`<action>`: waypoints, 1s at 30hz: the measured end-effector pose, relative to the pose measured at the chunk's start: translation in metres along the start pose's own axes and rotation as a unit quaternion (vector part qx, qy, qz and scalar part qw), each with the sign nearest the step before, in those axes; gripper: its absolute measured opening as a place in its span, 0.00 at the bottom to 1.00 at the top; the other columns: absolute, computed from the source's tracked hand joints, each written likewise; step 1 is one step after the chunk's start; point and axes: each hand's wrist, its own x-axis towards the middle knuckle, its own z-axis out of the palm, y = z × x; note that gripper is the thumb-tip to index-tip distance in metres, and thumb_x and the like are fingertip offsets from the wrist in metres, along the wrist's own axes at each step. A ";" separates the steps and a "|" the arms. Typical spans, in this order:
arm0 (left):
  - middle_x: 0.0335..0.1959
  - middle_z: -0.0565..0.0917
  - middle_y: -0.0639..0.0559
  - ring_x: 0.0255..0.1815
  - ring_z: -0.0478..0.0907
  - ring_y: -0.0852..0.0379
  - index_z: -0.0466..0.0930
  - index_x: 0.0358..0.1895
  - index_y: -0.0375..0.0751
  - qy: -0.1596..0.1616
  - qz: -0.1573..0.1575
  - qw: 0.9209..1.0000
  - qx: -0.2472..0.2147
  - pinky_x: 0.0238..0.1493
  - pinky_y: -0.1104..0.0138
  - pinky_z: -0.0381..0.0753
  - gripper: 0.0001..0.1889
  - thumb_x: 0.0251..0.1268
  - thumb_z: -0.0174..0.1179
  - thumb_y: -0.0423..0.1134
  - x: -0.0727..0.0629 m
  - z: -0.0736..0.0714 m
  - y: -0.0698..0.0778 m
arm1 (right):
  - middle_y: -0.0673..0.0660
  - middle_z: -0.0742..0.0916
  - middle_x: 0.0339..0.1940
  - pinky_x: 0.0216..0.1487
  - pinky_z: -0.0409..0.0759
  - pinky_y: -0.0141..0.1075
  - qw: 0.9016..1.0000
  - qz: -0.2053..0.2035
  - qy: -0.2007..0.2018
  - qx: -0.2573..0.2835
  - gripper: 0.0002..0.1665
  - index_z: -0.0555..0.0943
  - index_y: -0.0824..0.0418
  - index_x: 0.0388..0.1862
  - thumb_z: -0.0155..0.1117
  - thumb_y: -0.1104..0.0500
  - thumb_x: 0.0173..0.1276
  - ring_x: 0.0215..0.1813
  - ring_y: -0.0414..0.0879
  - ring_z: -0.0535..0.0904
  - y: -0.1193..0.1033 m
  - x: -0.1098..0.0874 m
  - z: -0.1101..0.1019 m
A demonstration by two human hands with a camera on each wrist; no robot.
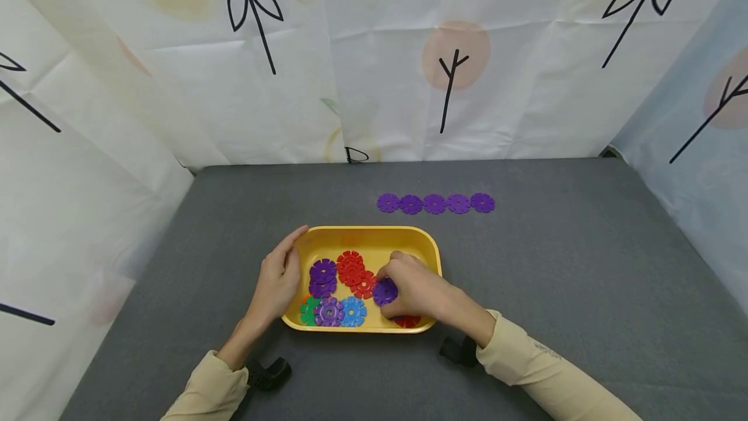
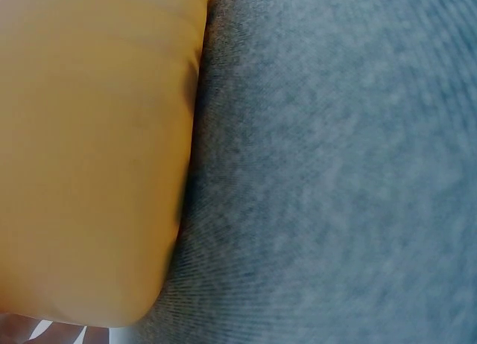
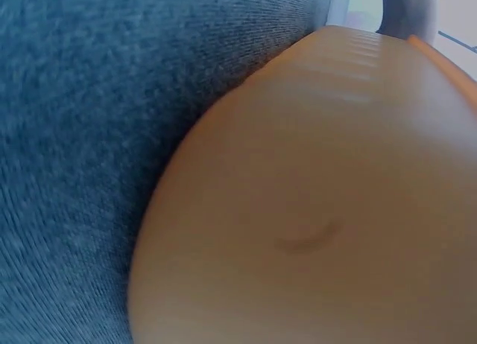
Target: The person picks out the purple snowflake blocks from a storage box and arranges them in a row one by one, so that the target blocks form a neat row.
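A yellow tray (image 1: 386, 239) holds several flower-shaped plastic discs. My left hand (image 1: 277, 282) grips its left rim, the thumb on the inner side. Over the tray's right part, my right hand (image 1: 416, 288) pinches a purple disc (image 1: 384, 292) between thumb and fingers. Beside it lie overlapping red discs (image 1: 350, 267), and another red disc (image 1: 407, 321) is partly hidden under that hand. Purple discs (image 1: 323, 278) overlap at the tray's left, with a green disc (image 1: 309, 311), a lighter purple disc (image 1: 329, 312) and a blue disc (image 1: 353, 312) in front.
Beyond the tray, a row of several purple discs (image 1: 435, 204) lies side by side on the grey table (image 1: 561, 258). A patterned white cloth (image 1: 380, 83) hangs behind the table. The tray's outer wall (image 2: 89, 173) fills much of both wrist views.
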 end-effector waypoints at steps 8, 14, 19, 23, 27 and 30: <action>0.17 0.62 0.52 0.12 0.58 0.61 0.69 0.75 0.42 0.005 0.004 1.000 0.004 0.18 0.70 0.62 0.24 0.82 0.39 0.31 0.001 0.000 0.001 | 0.55 0.81 0.38 0.38 0.71 0.29 0.998 -0.002 0.053 0.027 0.27 0.88 0.65 0.52 0.81 0.54 0.54 0.39 0.42 0.70 0.000 -0.005 -0.019; 0.18 0.63 0.51 0.12 0.58 0.61 0.69 0.75 0.41 0.005 0.002 1.000 0.006 0.19 0.70 0.62 0.24 0.82 0.39 0.31 0.000 0.000 0.001 | 0.56 0.82 0.40 0.37 0.70 0.32 0.993 0.008 0.117 0.022 0.28 0.88 0.65 0.53 0.80 0.54 0.55 0.39 0.44 0.72 0.013 -0.010 -0.044; 0.22 0.65 0.49 0.13 0.58 0.62 0.69 0.75 0.41 0.009 0.005 1.000 0.008 0.20 0.70 0.63 0.24 0.81 0.40 0.31 0.000 0.001 0.000 | 0.61 0.83 0.42 0.35 0.72 0.32 0.986 0.031 0.162 0.013 0.30 0.86 0.68 0.55 0.80 0.55 0.56 0.38 0.47 0.73 0.036 -0.013 -0.067; 0.25 0.65 0.48 0.14 0.57 0.62 0.69 0.75 0.41 0.010 0.005 1.000 0.008 0.21 0.70 0.63 0.24 0.81 0.40 0.30 0.000 0.002 0.000 | 0.64 0.82 0.44 0.36 0.71 0.34 0.982 0.069 0.177 0.011 0.32 0.84 0.70 0.60 0.79 0.56 0.58 0.40 0.51 0.73 0.059 -0.016 -0.082; 0.24 0.65 0.48 0.14 0.58 0.62 0.69 0.75 0.41 0.009 0.005 1.000 0.008 0.20 0.70 0.63 0.24 0.82 0.39 0.31 0.001 0.002 0.000 | 0.67 0.81 0.45 0.39 0.72 0.38 0.976 0.097 0.192 0.001 0.32 0.82 0.71 0.61 0.77 0.56 0.60 0.43 0.56 0.74 0.083 -0.017 -0.093; 0.24 0.65 0.48 0.13 0.58 0.61 0.69 0.75 0.41 0.010 0.006 1.000 0.008 0.20 0.70 0.63 0.24 0.82 0.40 0.31 0.001 0.002 0.000 | 0.69 0.81 0.45 0.41 0.72 0.42 0.973 0.109 0.201 -0.009 0.31 0.82 0.72 0.60 0.76 0.57 0.61 0.45 0.58 0.74 0.102 -0.018 -0.098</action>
